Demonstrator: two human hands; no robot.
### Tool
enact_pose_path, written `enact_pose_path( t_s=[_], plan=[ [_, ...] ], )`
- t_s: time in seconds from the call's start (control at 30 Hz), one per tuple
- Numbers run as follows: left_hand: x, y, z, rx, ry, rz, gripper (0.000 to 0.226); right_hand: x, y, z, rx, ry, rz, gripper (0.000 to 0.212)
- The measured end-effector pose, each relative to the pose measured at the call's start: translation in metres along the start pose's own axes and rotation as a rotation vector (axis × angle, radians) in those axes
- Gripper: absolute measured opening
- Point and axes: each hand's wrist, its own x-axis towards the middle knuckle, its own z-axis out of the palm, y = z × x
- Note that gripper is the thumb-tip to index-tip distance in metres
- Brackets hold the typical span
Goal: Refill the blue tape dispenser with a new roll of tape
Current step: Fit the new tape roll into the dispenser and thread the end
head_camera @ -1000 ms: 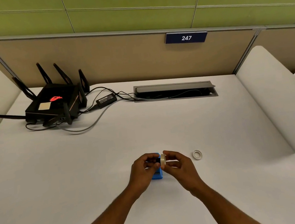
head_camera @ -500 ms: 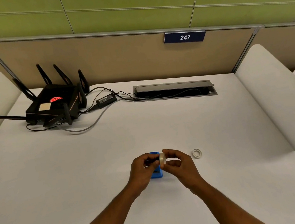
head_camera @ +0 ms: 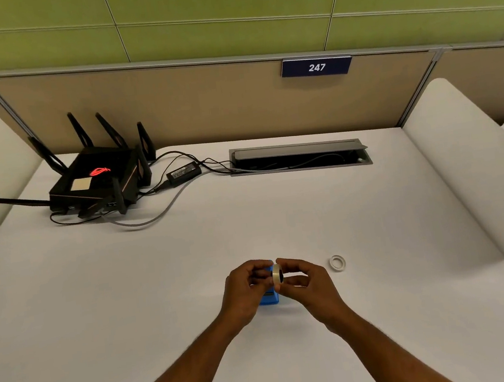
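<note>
The blue tape dispenser (head_camera: 270, 298) stands on the white desk, mostly hidden behind my fingers. My right hand (head_camera: 305, 285) pinches a new roll of clear tape (head_camera: 276, 274) on edge, just above the dispenser. Against the roll's left side my left hand (head_camera: 245, 289) has its fingertips closed on a small dark part, apparently the hub; the dispenser's top lies under those fingers. An empty white tape core (head_camera: 337, 263) lies flat on the desk to the right of my hands.
A black router (head_camera: 99, 184) with several antennas, its power brick (head_camera: 184, 172) and cables sit at the back left. A recessed cable tray (head_camera: 300, 157) is set into the desk's far edge. White curved side panels (head_camera: 474, 165) flank the desk (head_camera: 160, 279).
Both hands stay together over the dispenser; the roll has turned slightly, so its dark centre now shows. The empty core has not moved.
</note>
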Motion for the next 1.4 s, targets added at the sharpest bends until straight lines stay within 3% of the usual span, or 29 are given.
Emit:
enact_pose_path(
  t_s=[0.4, 1.4],
  plan=[
    [-0.002, 0.007, -0.006, -0.026, -0.023, -0.038, 0.024, -0.005, -0.004, -0.005, 0.170, -0.078, 0.016, 0.048],
    [-0.014, -0.002, 0.000, 0.001, -0.011, -0.098, 0.028, -0.007, 0.008, -0.015, 0.097, -0.097, 0.041, 0.051]
  ],
)
